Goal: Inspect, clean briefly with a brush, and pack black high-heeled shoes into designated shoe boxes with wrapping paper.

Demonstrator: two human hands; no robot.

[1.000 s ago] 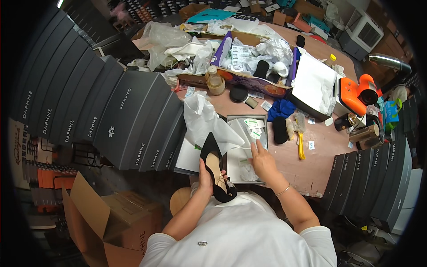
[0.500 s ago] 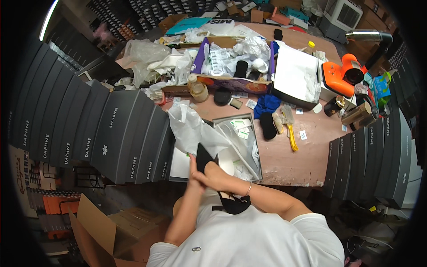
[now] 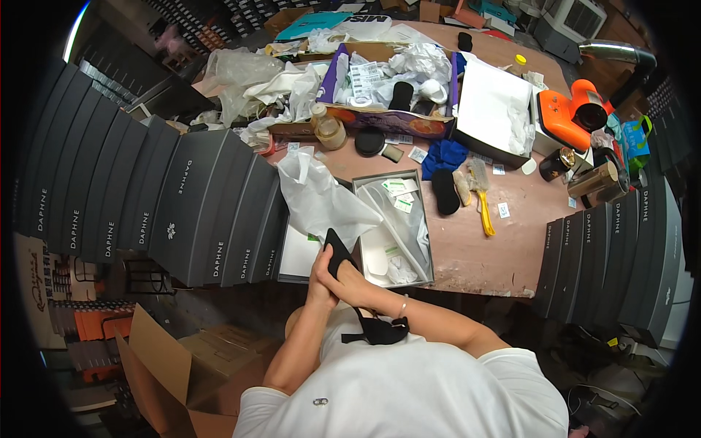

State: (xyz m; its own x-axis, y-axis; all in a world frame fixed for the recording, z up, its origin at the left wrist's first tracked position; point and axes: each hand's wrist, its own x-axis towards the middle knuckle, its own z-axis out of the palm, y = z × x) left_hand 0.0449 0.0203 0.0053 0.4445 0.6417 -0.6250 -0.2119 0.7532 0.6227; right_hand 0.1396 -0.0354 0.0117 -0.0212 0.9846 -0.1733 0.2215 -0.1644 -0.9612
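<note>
A black pointed-toe shoe (image 3: pixel 336 248) with an ankle strap is held close in front of my body, its toe aimed up and away from me. My left hand (image 3: pixel 320 281) is wrapped round the shoe's left side near the toe. On the other side, my right hand (image 3: pixel 352 286) grips the middle of the shoe, its fingers partly hidden by the shoe and the left hand. The heel end and strap (image 3: pixel 383 331) hang below my right wrist. Just beyond the toe lies crumpled white tissue paper (image 3: pixel 321 193), beside an open grey shoebox (image 3: pixel 431 255) holding white wrapping and paper slips.
Stacked dark shoeboxes stand at left (image 3: pixel 201 212) and right (image 3: pixel 621 248). On the table are a yellow-handled brush (image 3: pixel 485 212), a black sponge-like pad (image 3: pixel 445 191), a blue cloth (image 3: pixel 443 155), a glass jar (image 3: pixel 330 133), a purple carton (image 3: pixel 394 123) and an orange device (image 3: pixel 558 117). A cardboard box (image 3: pixel 157 358) is lower left.
The view has shifted slightly, so the table sits a little higher in it. My left hand has closed further round the shoe; both hands keep hold of it.
</note>
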